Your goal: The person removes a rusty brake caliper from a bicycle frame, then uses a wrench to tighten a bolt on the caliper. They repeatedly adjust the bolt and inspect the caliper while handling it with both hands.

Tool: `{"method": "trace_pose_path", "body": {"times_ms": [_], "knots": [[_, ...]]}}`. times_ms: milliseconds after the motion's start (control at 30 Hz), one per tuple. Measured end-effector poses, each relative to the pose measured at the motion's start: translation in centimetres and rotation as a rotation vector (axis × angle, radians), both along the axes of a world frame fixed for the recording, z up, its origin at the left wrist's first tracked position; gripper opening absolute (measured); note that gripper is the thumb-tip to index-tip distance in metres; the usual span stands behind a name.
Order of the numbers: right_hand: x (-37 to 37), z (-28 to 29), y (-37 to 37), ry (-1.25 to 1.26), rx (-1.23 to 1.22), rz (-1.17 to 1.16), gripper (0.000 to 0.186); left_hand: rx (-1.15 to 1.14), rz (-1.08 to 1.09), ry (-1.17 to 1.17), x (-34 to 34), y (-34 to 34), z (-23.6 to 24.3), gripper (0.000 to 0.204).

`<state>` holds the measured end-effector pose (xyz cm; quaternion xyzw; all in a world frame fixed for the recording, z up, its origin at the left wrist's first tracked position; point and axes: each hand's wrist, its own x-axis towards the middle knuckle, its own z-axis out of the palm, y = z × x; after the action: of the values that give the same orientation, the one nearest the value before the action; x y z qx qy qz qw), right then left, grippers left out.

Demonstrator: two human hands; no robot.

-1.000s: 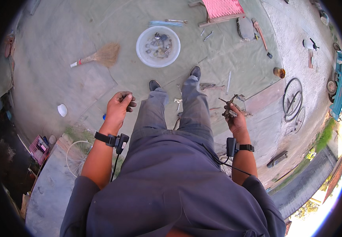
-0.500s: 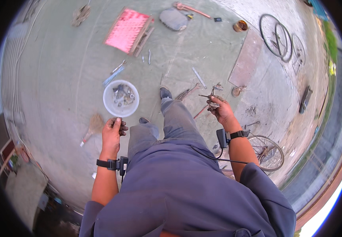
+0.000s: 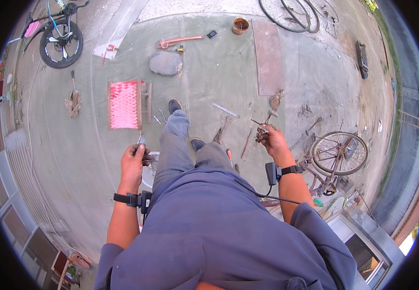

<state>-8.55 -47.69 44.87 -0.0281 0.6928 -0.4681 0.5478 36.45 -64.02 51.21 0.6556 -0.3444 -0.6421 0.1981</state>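
L hand point(image 3: 134, 162) is just on the near side of the pink woven stool point(image 3: 124, 105), thumb against curled fingers; can't tell if anything's pinched in it. R hand point(image 3: 274, 140) is well apart from it, way to the stool's rt, fingers clamped round a dark greasy metal part point(image 3: 262, 131) w/ a thin rod poking out on the stool side. White basin point(image 3: 146, 181) also nearside of stool, mostly hidden behind L hand & leg. Spoked wheel point(image 3: 340, 153) far rt of stool & a bit nearer, blocking that side. Red bar point(image 3: 246, 143), long-handled tools point(image 3: 224, 128) & steel ruler point(image 3: 226, 110) lie rt of stool, in that order going out, in the way underfoot. Green mat point(image 3: 204, 72) runs betw. stool & ruler, w/ a shoe point(image 3: 175, 106) and two small spanners point(image 3: 163, 116) on it, spanners close to stool. Beyond stool, to rt: flat grey stone point(image 3: 166, 64), then red wrench point(image 3: 180, 41) & small black box point(image 3: 212, 34); rusty board point(image 3: 269, 58) further rt, its long edge along the mat. Rusty can point(image 3: 240, 26) past those, nr mat's far edge. Black bike point(image 3: 61, 43) beyond stool to lt, pale marks on its wheel, too small to read
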Motion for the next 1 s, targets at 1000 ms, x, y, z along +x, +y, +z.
{"method": "trace_pose_path", "body": {"times_ms": [1000], "knots": [[-18.5, -26.6, -51.1, 0.559, 0.227, 0.217, 0.03, 0.312, 0.026, -0.204, -9.9, -37.3, -21.8, 0.022]]}}
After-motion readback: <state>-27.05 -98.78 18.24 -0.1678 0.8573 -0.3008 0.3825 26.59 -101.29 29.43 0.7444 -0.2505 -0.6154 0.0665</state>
